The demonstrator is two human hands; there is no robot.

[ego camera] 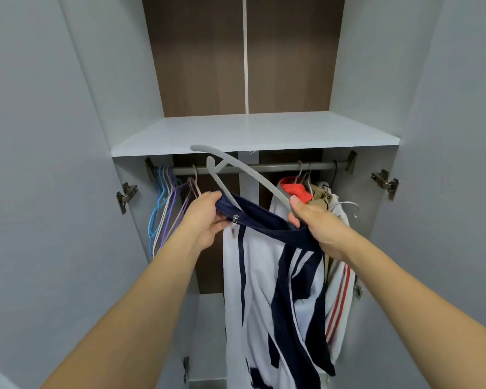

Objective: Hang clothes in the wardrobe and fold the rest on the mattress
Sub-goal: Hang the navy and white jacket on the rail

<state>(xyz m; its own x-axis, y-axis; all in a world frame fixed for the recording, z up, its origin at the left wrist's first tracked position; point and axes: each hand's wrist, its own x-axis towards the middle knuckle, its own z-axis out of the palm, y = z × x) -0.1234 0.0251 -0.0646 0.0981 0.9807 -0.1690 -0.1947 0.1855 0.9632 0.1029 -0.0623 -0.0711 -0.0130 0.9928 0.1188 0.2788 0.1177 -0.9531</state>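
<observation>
The white and navy jacket [275,290] hangs from both hands in front of the wardrobe rail [264,167], its navy collar stretched between them. The left hand [205,220] curls its fingers around the collar's zipper end, below the rail. The right hand [314,223] grips the collar's other end together with one arm of a grey hanger [236,169], whose hook rises in front of the rail. Empty coloured hangers [166,203] bunch at the rail's left end; other garments [337,265] hang at its right.
</observation>
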